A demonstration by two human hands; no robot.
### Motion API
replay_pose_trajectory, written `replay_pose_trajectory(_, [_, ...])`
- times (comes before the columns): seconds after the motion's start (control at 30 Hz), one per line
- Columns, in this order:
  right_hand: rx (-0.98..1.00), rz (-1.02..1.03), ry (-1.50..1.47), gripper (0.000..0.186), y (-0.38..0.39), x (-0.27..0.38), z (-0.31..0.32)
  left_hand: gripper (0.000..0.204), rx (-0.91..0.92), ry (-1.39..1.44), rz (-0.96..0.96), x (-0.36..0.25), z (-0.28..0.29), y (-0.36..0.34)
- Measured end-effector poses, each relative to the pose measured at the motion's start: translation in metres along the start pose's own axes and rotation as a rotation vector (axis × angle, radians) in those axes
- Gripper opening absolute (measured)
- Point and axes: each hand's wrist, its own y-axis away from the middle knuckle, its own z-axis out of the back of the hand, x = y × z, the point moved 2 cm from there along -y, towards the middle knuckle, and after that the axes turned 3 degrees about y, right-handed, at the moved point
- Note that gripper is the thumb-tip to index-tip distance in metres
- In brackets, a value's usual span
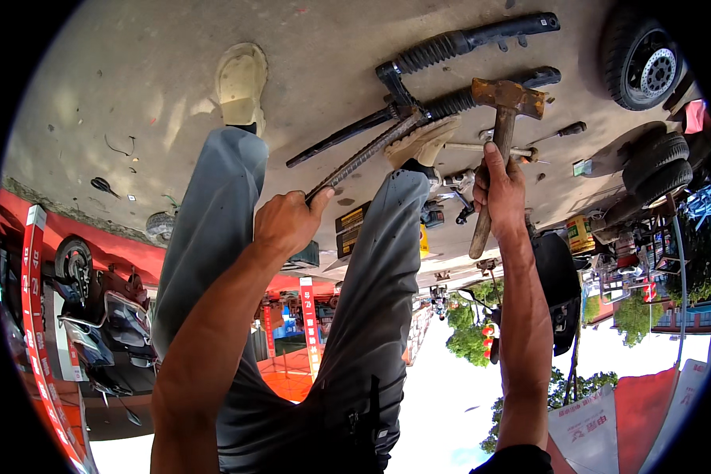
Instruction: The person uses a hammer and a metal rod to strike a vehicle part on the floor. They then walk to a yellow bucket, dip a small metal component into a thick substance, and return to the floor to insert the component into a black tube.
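My left hand (287, 223) is closed around the near end of a ribbed steel bar (365, 156). The bar's far end meets the middle of a black motorcycle front fork (430, 54) with rubber bellows, lying on the concrete; whether they touch I cannot tell. Beside the bar, my right shoe (425, 142) is against or on the fork's nearer leg. My right hand (499, 189) grips the wooden handle of a rusty hammer (507, 96). The hammer's head is raised and appears above the fork's right end.
A wheel with a brake disc (657, 73) lies at the far right, near stacked tyres (657, 167). A screwdriver (561, 131) and another long-handled tool (482, 147) lie by the fork. Scissors (103, 186) are on the ground at left. Parked motorcycles (107, 332) stand at the left edge.
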Motion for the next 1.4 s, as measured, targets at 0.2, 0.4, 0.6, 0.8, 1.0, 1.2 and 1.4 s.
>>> replay_pose_trajectory(0.2, [0.081,-0.014,0.146,0.046,0.010,-0.018,-0.027,0.085,0.035,0.096,0.032,0.007,-0.003,-0.006])
replay_pose_trajectory(0.4, [0.212,-0.139,0.253,0.042,0.005,-0.018,-0.043,0.086,0.062,0.119,0.031,0.016,-0.011,-0.010])
replay_pose_trajectory(0.6, [-0.002,0.165,0.053,0.039,0.032,0.088,-0.014,0.088,0.044,0.123,0.019,0.018,-0.017,-0.010])
replay_pose_trajectory(0.8, [-0.284,0.574,-0.285,0.043,0.021,0.045,-0.043,0.086,0.002,0.125,0.003,0.018,-0.021,-0.008])
replay_pose_trajectory(1.0, [0.119,0.078,0.237,0.045,0.007,-0.014,-0.031,0.082,-0.025,0.133,-0.075,0.003,-0.037,-0.006])
replay_pose_trajectory(1.2, [-0.099,0.265,0.102,0.035,0.022,-0.024,0.012,0.080,-0.005,0.163,-0.055,0.002,-0.071,0.021])
replay_pose_trajectory(1.4, [-0.113,0.383,-0.141,0.025,0.055,-0.074,0.012,0.077,-0.055,0.177,-0.030,0.005,-0.103,0.038])
